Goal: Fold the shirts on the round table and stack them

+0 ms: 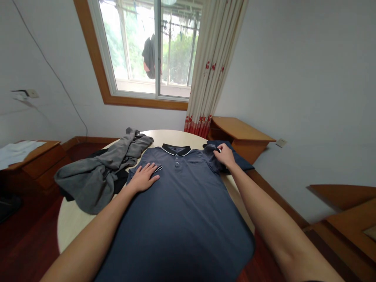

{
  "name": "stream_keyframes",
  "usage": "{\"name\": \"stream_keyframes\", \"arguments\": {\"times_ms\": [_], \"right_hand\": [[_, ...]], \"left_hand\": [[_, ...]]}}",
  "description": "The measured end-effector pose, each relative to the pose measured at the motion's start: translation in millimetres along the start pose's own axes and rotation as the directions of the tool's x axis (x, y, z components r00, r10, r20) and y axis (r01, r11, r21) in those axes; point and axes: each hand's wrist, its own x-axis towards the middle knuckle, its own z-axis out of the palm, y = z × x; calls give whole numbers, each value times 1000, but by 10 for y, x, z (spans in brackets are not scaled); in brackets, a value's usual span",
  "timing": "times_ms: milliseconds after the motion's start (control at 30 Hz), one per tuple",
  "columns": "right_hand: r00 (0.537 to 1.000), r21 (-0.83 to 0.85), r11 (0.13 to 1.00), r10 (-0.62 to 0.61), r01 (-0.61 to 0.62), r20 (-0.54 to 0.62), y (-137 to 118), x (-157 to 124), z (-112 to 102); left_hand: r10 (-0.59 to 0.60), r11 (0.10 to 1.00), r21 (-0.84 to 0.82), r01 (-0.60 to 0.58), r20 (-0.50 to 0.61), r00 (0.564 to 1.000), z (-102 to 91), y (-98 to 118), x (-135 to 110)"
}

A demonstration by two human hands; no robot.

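A dark blue-grey polo shirt (182,203) lies spread front side up, its black collar with a white edge pointing away from me. My left hand (143,178) rests flat with fingers spread on the shirt's left sleeve, which is folded in over the body; the sleeve's white-striped cuff shows by the fingertips. At the other side, my right hand (225,155) pinches the edge of the right sleeve (212,156), slightly raised. The lower hem runs toward me past the table edge.
The round cream table (164,136) carries a heap of grey and black clothes (96,176) on the left. A folded navy garment (239,156) lies beyond my right hand. Wooden cabinets (243,129), a curtain (216,58) and a window stand behind.
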Motion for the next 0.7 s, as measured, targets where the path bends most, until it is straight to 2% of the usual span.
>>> {"name": "stream_keyframes", "arguments": {"times_ms": [67,133,167,233,367,500,600,700], "right_hand": [[984,79,981,-179,178,-3,-154,-127,-13],[940,146,937,-330,317,82,-298,-300,-2],[921,153,926,-367,346,134,-359,-398,18],[900,89,923,-385,374,203,-448,-604,94],[878,-71,891,-425,449,220,-492,-984,367],[893,-36,904,-412,425,183,-385,-1179,597],[894,-15,910,-404,414,194,-264,-1210,613],[882,-36,905,-405,425,241,-159,-1274,535]], "left_hand": [[0,1000,-2,0,-3,1000,-1,-2,0],[1,1000,-1,-1,-5,1000,2,-5,2],[4,1000,1,-4,-4,1000,7,-6,4],[7,1000,9,-7,-8,1000,25,-7,8],[6,999,47,-3,-56,998,80,8,-8],[21,997,74,-12,-123,992,79,45,-68],[18,997,76,-9,-115,993,43,92,-133],[-2,997,74,7,-75,997,50,196,-246]]}}
